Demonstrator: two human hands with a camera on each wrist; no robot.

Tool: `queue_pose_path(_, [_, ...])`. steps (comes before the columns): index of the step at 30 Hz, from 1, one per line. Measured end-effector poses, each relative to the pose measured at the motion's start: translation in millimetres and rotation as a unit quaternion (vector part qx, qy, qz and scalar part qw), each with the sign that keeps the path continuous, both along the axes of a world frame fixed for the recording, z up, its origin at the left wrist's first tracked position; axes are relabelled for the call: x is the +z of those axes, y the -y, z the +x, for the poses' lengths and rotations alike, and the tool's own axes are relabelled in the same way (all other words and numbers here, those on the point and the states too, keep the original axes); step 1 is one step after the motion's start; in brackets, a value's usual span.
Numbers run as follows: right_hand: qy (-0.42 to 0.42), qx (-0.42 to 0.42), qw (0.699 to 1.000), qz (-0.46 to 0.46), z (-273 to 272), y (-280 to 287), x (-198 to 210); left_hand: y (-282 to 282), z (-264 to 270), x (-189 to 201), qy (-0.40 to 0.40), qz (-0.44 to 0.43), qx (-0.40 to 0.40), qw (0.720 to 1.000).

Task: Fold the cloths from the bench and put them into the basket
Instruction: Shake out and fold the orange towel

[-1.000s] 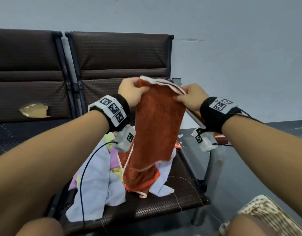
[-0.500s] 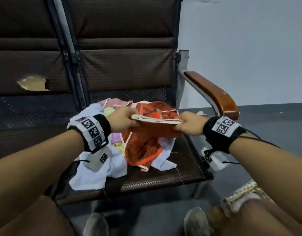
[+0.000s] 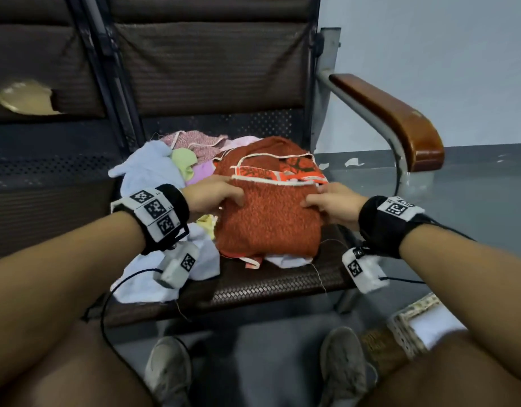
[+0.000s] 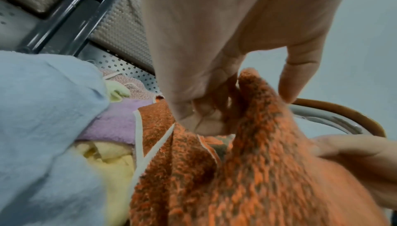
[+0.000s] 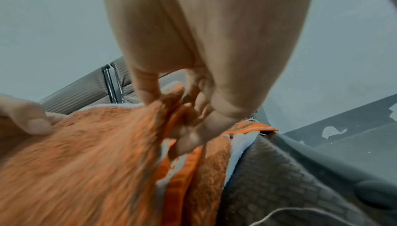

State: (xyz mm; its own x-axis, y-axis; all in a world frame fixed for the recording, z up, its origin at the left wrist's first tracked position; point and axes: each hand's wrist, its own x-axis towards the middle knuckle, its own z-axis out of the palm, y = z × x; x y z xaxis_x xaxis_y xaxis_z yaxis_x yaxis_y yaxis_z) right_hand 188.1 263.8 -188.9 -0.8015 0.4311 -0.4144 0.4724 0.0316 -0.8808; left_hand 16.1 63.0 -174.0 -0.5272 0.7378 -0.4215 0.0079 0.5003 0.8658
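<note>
A rust-orange towel (image 3: 268, 224) with a white hem lies doubled over on the pile of cloths on the bench seat (image 3: 271, 286). My left hand (image 3: 233, 195) pinches its far left corner, and my right hand (image 3: 312, 198) pinches its far right corner. In the left wrist view the fingers (image 4: 206, 121) curl under a raised ridge of the orange towel (image 4: 247, 170) and the thumb sits on top. The right wrist view shows my right hand (image 5: 182, 116) gripping a bunched edge of the towel (image 5: 86, 161). The woven basket (image 3: 412, 321) stands on the floor at lower right.
Under and left of the towel lie a light blue cloth (image 3: 147, 171), a pink one (image 3: 191, 141), a green one (image 3: 183, 160) and a purple one (image 3: 199, 171). A wooden armrest (image 3: 394, 118) bounds the seat's right side. My shoes (image 3: 168, 368) are below the seat's front edge.
The orange towel hung lengthwise from both hands in the air; both hands have lowered it and laid it doubled over on the pile. The head view has tilted down.
</note>
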Motion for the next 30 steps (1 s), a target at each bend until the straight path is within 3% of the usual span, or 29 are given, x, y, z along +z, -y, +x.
queue_pose_path(3, [-0.067, -0.046, 0.991, 0.103, -19.1, -10.3, -15.1, -6.4, -12.1, -16.4, -0.038, -0.042, -0.002, 0.998])
queue_pose_path(6, [-0.064, -0.056, 0.972, 0.219, -37.9, -17.0, -25.9, -14.6, -22.1, -36.4, -0.155, -0.026, 0.070, 0.985])
queue_pose_path(9, [-0.074, -0.091, 0.948, 0.297, -47.5, -19.7, -32.5, -25.8, -24.5, -50.2, -0.255, -0.018, 0.085, 0.963])
queue_pose_path(10, [-0.089, -0.088, 0.927, 0.353, -47.3, -18.7, -32.2, -28.1, -24.0, -52.3, -0.285, -0.024, 0.091, 0.954])
queue_pose_path(12, [-0.120, -0.023, 0.866, 0.484, -42.7, -14.3, -28.9, -30.6, -24.7, -56.5, -0.327, -0.037, 0.112, 0.938])
queue_pose_path(13, [-0.133, 0.033, 0.852, 0.506, -39.6, -10.8, -26.6, -31.5, -25.7, -58.5, -0.334, -0.042, 0.119, 0.934])
queue_pose_path(15, [-0.114, 0.149, 0.861, 0.473, -31.6, -0.1, -25.2, -29.4, -27.0, -60.6, -0.327, -0.047, 0.137, 0.934])
queue_pose_path(18, [-0.020, 0.252, 0.858, 0.446, -22.5, 10.2, -33.2, -20.3, -25.2, -57.1, -0.336, 0.015, 0.154, 0.929])
queue_pose_path(22, [0.021, 0.287, 0.840, 0.459, -14.9, 5.8, -39.5, -1.8, -7.0, -51.5, -0.369, 0.098, -0.002, 0.924])
queue_pose_path(24, [0.024, 0.295, 0.830, 0.473, -12.6, 5.1, -42.2, 4.6, 0.8, -55.3, -0.369, 0.076, -0.092, 0.922])
queue_pose_path(26, [0.036, 0.309, 0.814, 0.491, -11.8, 7.3, -44.4, 7.6, 2.8, -60.1, -0.415, 0.018, -0.181, 0.892])
queue_pose_path(28, [0.042, 0.309, 0.813, 0.492, -11.5, 9.3, -41.8, 8.4, 0.0, -62.3, -0.453, -0.017, -0.215, 0.865])
queue_pose_path(30, [0.022, 0.279, 0.828, 0.486, -10.6, 6.6, -38.7, 8.6, -5.4, -61.1, -0.472, -0.022, -0.192, 0.860])
